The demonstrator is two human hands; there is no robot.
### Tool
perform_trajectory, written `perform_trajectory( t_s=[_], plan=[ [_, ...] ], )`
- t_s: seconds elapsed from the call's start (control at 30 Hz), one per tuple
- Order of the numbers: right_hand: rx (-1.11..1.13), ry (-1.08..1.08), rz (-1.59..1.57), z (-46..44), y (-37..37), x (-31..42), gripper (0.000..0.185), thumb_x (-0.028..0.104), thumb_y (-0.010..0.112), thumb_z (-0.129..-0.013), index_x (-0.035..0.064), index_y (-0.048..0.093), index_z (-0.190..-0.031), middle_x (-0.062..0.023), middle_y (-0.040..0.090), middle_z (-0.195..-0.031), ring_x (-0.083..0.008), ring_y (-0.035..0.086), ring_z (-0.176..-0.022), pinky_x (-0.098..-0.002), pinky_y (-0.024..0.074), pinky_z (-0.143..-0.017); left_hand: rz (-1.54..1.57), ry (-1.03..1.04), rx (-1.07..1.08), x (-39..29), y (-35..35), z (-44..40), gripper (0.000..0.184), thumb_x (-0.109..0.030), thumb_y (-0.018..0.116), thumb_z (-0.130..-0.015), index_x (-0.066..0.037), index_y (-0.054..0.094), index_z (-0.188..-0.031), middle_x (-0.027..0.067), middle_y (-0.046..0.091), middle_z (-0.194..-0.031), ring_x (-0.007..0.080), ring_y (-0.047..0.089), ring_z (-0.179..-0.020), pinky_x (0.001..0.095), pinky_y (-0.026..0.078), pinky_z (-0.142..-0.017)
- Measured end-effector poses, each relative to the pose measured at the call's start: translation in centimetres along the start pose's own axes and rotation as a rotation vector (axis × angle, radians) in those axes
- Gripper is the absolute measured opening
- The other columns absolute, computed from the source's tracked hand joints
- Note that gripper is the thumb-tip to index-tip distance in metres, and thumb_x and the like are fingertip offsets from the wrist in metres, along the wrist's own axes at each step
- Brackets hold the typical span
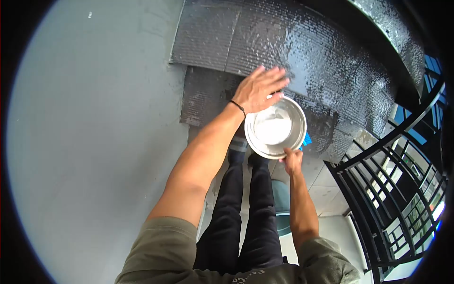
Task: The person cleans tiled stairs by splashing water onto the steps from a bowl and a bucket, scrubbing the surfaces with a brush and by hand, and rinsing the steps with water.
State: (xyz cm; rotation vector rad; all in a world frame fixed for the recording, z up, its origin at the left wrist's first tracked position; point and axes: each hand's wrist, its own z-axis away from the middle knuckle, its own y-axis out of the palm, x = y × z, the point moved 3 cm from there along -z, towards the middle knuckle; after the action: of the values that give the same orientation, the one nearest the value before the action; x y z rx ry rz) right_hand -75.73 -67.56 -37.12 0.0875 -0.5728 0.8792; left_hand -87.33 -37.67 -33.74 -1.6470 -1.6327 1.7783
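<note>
A round, shiny metal bowl is held out over the wet steps, its inside facing up. My right hand grips its near rim, thumb on the edge. Above the far left rim is my left hand, fingers stretched out and slightly blurred, holding nothing; whether it touches the rim I cannot tell. Blue bristles show just past the bowl's right side, the rest hidden behind bowl and hand. Bright glare makes the bowl's contents hard to judge.
Dark ribbed stair treads are wet and rise ahead. A plain grey wall borders the left, a black metal railing the right. A grey-green bucket stands below, beside my legs.
</note>
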Motion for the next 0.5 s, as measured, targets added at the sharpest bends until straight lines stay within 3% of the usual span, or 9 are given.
perform_trajectory(
  t_s=[0.07,0.1,0.17,0.23,0.3,0.33,0.5],
  plan=[
    [-0.011,0.011,0.032,3.1,-3.0,0.9,0.019,0.008,0.064,-0.082,-0.0084,0.059,-0.075,-0.0113,0.061,-0.065,-0.0186,0.058,-0.047,-0.0293,0.049,-0.039,0.254,-0.188,0.006,-1.4,-4.3,-2.4,0.047,-0.03,0.069,-0.087,-0.013,0.064,-0.13,0.0134,0.068,-0.122,0.0251,0.065,-0.111,0.0413,0.049,-0.097],
    [-0.041,-0.009,0.06,5.1,-3.9,2.4,0.02,0.008,0.063,-0.082,-0.0077,0.058,-0.072,-0.0112,0.06,-0.063,-0.0199,0.059,-0.047,-0.0302,0.0497,-0.039,0.095,-0.132,-0.267,-0.1,-6.3,-3.4,0.042,-0.021,0.071,-0.083,-0.01,0.067,-0.124,0.0108,0.072,-0.108,0.0286,0.069,-0.097,0.0399,0.053,-0.087],
    [-0.079,-0.036,0.105,9.5,-4.6,6.7,0.019,0.007,0.061,-0.083,-0.0089,0.057,-0.072,-0.0124,0.059,-0.061,-0.0223,0.06,-0.045,-0.0315,0.0502,-0.038,-0.193,-0.297,-0.39,4.8,-9.5,-4.2,0.05,-0.022,0.066,-0.086,-0.006,0.057,-0.133,0.0154,0.064,-0.128,0.0323,0.062,-0.115,0.043,0.047,-0.098],
    [-0.115,-0.071,0.154,12.6,-5.3,11.1,0.017,0.005,0.058,-0.083,-0.0122,0.057,-0.081,-0.0151,0.06,-0.062,-0.0236,0.061,-0.043,-0.0316,0.0499,-0.036,-0.519,-0.536,-0.323,10.8,-10.8,-3.0,0.069,-0.035,0.062,-0.091,-0.002,0.039,-0.147,0.0195,0.039,-0.153,0.0357,0.039,-0.14,0.046,0.034,-0.113],
    [-0.184,-0.096,0.209,15.4,-4.9,14.6,0.02,0.003,0.054,-0.083,-0.0147,0.057,-0.092,-0.0177,0.062,-0.065,-0.024,0.06,-0.041,-0.0309,0.0496,-0.035,-0.62,-0.695,-0.178,15.4,-10.7,-0.6,0.076,-0.049,0.05,-0.098,-0.002,0.027,-0.154,0.0212,0.023,-0.161,0.0363,0.023,-0.148,0.0482,0.025,-0.119],
    [-0.217,-0.143,0.197,16.3,-4.2,16.2,0.023,0.002,0.053,-0.083,-0.0142,0.056,-0.1,-0.0185,0.063,-0.067,-0.0235,0.06,-0.041,-0.0304,0.0495,-0.035,-0.526,-0.796,-0.087,16.9,-10.2,0.6,0.078,-0.053,0.042,-0.1,-0.002,0.022,-0.155,0.0213,0.018,-0.163,0.0388,0.017,-0.15,0.0479,0.019,-0.121],
    [-0.337,-0.423,0.275,17.9,1.4,24.3,0.045,0.0,0.046,-0.084,-0.0062,0.051,-0.129,-0.0189,0.069,-0.078,-0.0211,0.062,-0.044,-0.0297,0.0499,-0.036,-0.624,-0.804,-0.127,14.0,-7.1,-1.3,0.083,-0.058,0.037,-0.1,0.001,0.019,-0.155,0.0263,0.013,-0.162,0.0408,0.01,-0.151,0.053,0.01,-0.122]
  ],
)
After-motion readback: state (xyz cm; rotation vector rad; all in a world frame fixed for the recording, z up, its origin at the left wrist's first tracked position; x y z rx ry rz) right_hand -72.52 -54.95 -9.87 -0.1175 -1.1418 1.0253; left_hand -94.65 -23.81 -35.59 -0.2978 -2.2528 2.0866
